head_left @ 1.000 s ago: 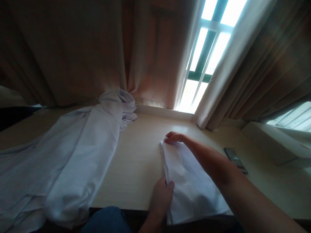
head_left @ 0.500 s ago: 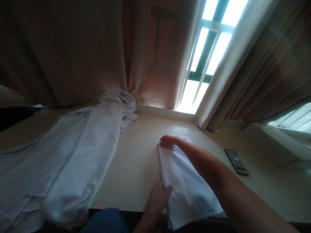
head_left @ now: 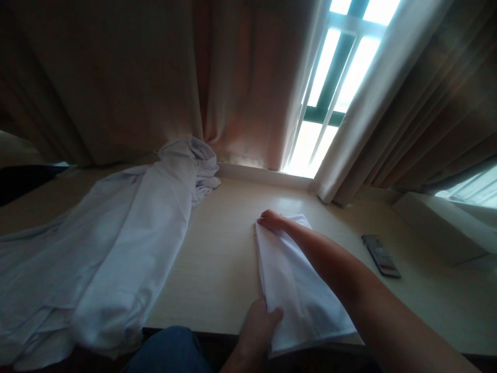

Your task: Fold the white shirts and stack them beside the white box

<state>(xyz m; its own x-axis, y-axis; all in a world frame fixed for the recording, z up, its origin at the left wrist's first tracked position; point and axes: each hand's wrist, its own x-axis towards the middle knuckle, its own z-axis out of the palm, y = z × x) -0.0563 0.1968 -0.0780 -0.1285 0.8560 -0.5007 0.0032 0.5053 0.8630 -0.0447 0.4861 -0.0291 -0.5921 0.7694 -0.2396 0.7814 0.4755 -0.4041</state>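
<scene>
At the near edge of the table (head_left: 217, 259), just above a knee in blue cloth (head_left: 171, 349), the left hand (head_left: 258, 324) is gripping the near left corner of a folded white cloth (head_left: 287, 280), its thumb pressing down on top of the fabric while the other fingers are curling under the edge, so the hand is clamping the cloth. This cloth is lying as a long narrow rectangle on the pale wooden tabletop, its near end reaching the table's front edge and its far end pointing toward the window. Across it the right forearm is stretching away from the body, and the right hand (head_left: 272, 220) is resting on the far left corner of the cloth with its fingers lying close together; whether they are pinching the edge or only pressing on it cannot be told. To the right of the cloth and apart from it, a dark phone (head_left: 380, 255) is lying flat on the table. On the left, well apart from both hands, a large rumpled white sheet (head_left: 116, 248) is spreading over the tabletop and bunching up against the back. Beyond the table, brown curtains (head_left: 116, 77) are hanging down, and daylight is coming through a window (head_left: 330, 77) in the gap between them.
</scene>
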